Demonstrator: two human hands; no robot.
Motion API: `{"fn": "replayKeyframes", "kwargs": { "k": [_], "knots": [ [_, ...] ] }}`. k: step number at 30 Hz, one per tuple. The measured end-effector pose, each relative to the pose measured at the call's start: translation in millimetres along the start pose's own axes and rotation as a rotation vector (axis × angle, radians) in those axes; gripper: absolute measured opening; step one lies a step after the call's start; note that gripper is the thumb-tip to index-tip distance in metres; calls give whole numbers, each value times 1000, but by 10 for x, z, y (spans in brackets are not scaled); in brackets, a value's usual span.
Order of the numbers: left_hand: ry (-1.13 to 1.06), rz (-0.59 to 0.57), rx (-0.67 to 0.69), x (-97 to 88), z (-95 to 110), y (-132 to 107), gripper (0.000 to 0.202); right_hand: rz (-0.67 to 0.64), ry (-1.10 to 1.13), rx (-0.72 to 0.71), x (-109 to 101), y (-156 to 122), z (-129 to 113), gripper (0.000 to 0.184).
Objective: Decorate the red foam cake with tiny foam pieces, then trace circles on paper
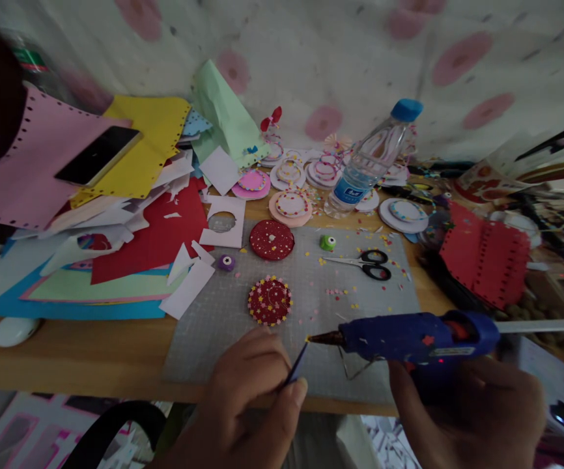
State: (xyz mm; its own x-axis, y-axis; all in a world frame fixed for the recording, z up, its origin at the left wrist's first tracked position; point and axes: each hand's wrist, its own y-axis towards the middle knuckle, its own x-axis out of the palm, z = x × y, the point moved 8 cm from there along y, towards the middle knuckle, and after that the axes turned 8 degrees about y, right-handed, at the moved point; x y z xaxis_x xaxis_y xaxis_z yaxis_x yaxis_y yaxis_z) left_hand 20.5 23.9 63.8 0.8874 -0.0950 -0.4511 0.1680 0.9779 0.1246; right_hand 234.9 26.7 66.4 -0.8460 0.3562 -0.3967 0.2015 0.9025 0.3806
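Note:
My right hand (467,410) grips a blue glue gun (409,335) at the front edge of the table, its nozzle pointing left. My left hand (247,397) pinches a thin dark stick (296,366), its tip touching the nozzle with a tiny yellow piece on it. Just beyond on the grey cutting mat (223,326) lies a red paper disc (269,301) edged with small coloured flowers. A second red dotted disc (271,240) lies farther back.
Black-handled scissors (367,264), a green punch (327,242) and a purple punch (226,262) lie on the mat. Stacked coloured paper (116,260) and a phone (99,155) fill the left. A water bottle (370,159), finished discs (292,205) and red punched paper (487,257) stand behind and right.

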Motion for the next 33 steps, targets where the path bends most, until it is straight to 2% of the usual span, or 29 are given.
{"fn": "replayKeyframes", "kwargs": {
  "k": [9,15,21,26,30,33],
  "knots": [
    [-13,5,19,30,17,20,33,72,-33,32,-93,-41,31,31],
    [-17,9,16,0,11,-4,31,5,-10,-35,-30,-26,-36,27],
    [-20,-6,19,32,-27,-16,31,28,-14,27,-67,-49,9,28],
    [-35,-5,2,23,-37,-3,32,22,39,4,-40,-43,-10,23],
    [-100,-39,2,33,-14,18,32,68,34,74,-41,-74,160,25],
    [-200,-60,-53,45,-71,24,34,190,-76,135,-142,-84,397,41]
  ]
}}
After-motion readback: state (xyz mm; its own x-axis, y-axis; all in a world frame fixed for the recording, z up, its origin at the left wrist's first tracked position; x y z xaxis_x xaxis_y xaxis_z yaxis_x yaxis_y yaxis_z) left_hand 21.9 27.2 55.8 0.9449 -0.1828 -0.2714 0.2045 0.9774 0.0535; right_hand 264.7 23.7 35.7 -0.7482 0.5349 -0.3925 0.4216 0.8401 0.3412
